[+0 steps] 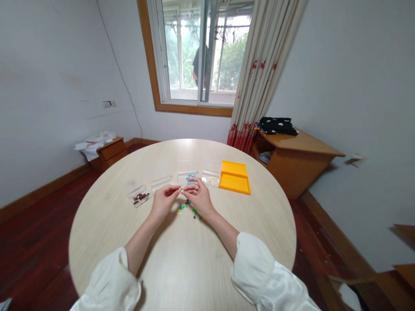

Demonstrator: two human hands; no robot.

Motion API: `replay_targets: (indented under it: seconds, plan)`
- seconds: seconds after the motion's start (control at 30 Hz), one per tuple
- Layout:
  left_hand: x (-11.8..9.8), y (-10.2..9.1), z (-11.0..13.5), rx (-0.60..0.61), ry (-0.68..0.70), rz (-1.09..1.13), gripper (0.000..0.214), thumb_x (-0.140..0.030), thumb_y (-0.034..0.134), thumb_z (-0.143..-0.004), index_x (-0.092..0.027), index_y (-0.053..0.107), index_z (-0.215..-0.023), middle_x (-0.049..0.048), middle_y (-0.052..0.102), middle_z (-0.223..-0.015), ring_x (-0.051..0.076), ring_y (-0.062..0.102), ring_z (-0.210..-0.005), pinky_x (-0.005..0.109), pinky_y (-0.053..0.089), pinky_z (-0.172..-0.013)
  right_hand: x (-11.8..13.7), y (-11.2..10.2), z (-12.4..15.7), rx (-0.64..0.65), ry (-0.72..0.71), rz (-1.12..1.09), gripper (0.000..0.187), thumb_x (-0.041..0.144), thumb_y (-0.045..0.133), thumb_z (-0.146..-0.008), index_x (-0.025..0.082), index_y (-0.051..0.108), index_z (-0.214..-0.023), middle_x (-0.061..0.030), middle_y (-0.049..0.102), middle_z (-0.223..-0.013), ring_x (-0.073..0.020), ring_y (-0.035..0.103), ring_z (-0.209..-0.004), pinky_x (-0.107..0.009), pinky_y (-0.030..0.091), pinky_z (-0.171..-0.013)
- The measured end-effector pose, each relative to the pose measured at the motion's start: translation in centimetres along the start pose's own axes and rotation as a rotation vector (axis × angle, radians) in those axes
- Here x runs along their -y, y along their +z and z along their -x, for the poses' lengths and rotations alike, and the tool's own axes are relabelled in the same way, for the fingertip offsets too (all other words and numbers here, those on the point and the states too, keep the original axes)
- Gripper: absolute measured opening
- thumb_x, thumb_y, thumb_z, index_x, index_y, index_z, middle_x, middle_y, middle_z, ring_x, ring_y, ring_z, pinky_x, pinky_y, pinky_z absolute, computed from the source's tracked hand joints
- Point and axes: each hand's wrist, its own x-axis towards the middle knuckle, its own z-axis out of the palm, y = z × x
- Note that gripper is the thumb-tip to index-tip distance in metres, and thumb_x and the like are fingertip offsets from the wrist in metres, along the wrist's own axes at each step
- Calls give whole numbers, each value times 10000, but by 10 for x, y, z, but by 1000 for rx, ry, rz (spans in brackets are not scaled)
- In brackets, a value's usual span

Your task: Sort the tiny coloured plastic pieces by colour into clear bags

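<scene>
Above the middle of the table, my left hand (164,200) and my right hand (201,198) meet fingertip to fingertip. Both pinch a tiny pale piece (182,190), too small to make out in detail. Below them lies a loose line of small coloured pieces (183,206), green, blue and yellow, partly hidden by my right hand. Just beyond my fingers stands a clear plastic box with blue pieces (191,178). To its right, another clear box holds pale pieces (213,181). At the left, a clear box contains brown pieces (141,198).
A further clear box (161,181) stands behind my left hand. An opened yellow case (236,186) lies at the right of the row. The round table (188,268) has a curved edge. Beyond it are a wooden cabinet (304,144), a curtain (259,69) and a window.
</scene>
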Motion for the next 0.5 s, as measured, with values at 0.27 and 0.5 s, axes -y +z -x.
replay_targets:
  seconds: [0.27,0.5]
  plan:
    - [-1,2,3,-24,-99,107,312,-373,802,-479,-151,723,-684,66,697,-699,173,600,-678,320,479,-702,-1,-4,5,14,-276,274,225,210,608,-743,215,588,-968,-13,698,-832,-153,678,-799,-293,536,-765]
    - [-8,3,3,13,-227,277,298,-294,825,-410,-140,703,-635,31,661,-656,107,540,-595,251,448,-601,1,-7,8,18,-396,503,131,237,579,-806,220,658,-909,-31,703,-856,-163,655,-771,-292,515,-757]
